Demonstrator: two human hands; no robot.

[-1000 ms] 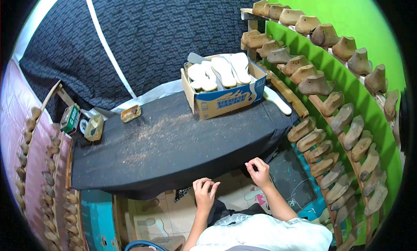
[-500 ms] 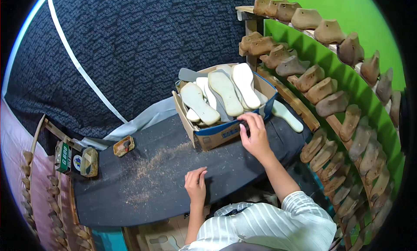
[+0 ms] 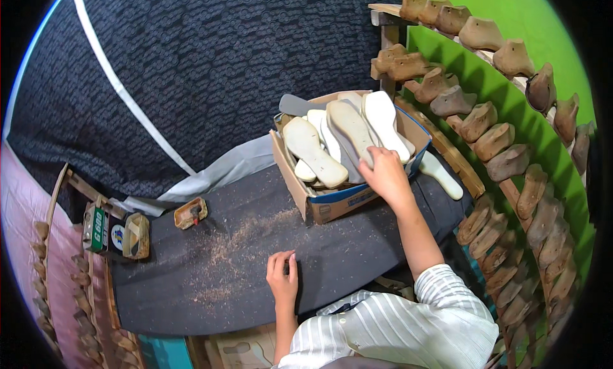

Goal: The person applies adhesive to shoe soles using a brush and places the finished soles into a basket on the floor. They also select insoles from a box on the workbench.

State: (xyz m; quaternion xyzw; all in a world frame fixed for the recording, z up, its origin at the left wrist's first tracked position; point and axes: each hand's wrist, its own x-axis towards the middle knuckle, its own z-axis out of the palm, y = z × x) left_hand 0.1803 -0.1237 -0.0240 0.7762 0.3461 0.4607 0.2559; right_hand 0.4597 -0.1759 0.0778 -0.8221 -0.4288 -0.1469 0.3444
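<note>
A cardboard box (image 3: 335,209) with a blue rim stands at the back right of the dark table (image 3: 268,311), heaped with pale shoe insoles. My right hand (image 3: 388,177) reaches over its near edge. The fingers are closed on the near end of a beige insole (image 3: 348,123), partly hiding that end. Beside it lie a bright white insole (image 3: 382,120) and another beige insole (image 3: 311,152). My left hand (image 3: 282,278) is at the table's near side, holding nothing, fingers loosely bent and thumb apart. One pale insole (image 3: 442,176) lies on the table right of the box.
Racks of wooden shoe lasts (image 3: 480,34) line the right side, close to my right arm. At the far left stand a cut-open green and white can (image 3: 96,228) and a small tray (image 3: 190,214). Shavings (image 3: 239,238) are scattered mid-table. Dark patterned cloth (image 3: 242,62) hangs behind.
My right hand has moved forward from the box's near edge onto the beige insole. The left hand stays low over the table. The whole view has shifted slightly.
</note>
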